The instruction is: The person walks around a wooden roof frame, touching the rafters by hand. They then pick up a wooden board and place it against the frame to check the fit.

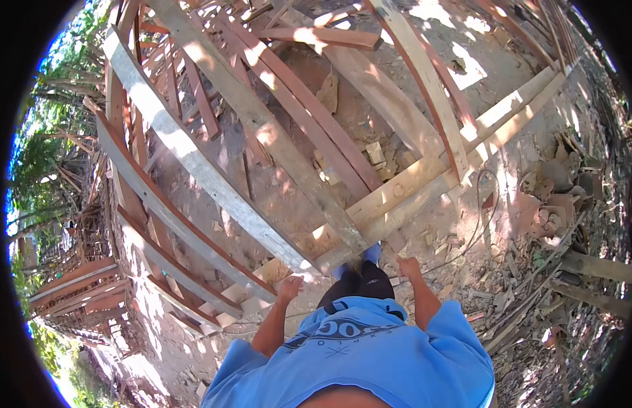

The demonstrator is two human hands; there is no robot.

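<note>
My left hand (pixel 290 288) hangs in front of my body, its fingers loosely bent and apart, with no object visible in it. Close beyond it is the near end of a long grey plank (pixel 206 164). On the other side, my right hand (pixel 409 267) hangs low over the ground, fingers partly spread and nothing seen in it. Between my hands, my feet stand beside a pale horizontal beam (pixel 397 212). Another weathered plank (pixel 278 144) rests with its end on that beam.
Several reddish boards (pixel 299 102) lean and lie ahead. Curved planks (pixel 167 204) stretch along the left. A thin cable (pixel 475 234) loops across the ground at right, near broken clay pieces (pixel 554 197). Wood chips (pixel 376 153) litter the dirt.
</note>
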